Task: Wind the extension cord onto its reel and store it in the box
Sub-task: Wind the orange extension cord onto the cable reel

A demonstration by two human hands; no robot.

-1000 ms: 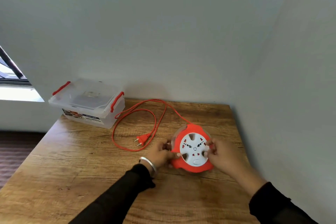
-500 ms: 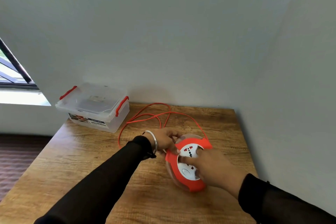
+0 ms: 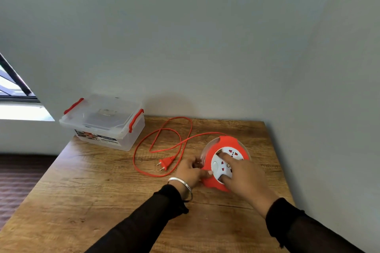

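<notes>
An orange reel (image 3: 225, 147) with a white socket face stands tilted on the wooden table (image 3: 102, 201) near the right wall. My right hand (image 3: 244, 176) lies over the socket face, fingers pressed into its recesses. My left hand (image 3: 190, 170) grips the reel's left rim. The orange cord (image 3: 164, 135) runs from the reel's top in loose loops across the table and ends in a two-pin plug (image 3: 165, 163) just left of my left hand. The clear box (image 3: 102, 124) with a shut lid and red latches stands at the table's back left corner.
Grey walls border the table at the back and the right. A window (image 3: 12, 88) sits at the far left, beyond the table's left edge. Dark floor lies below it.
The reel has turned under my right hand and the loose cord loops have shifted. The plug, hidden behind my left arm half a second ago, shows again beside my left hand.
</notes>
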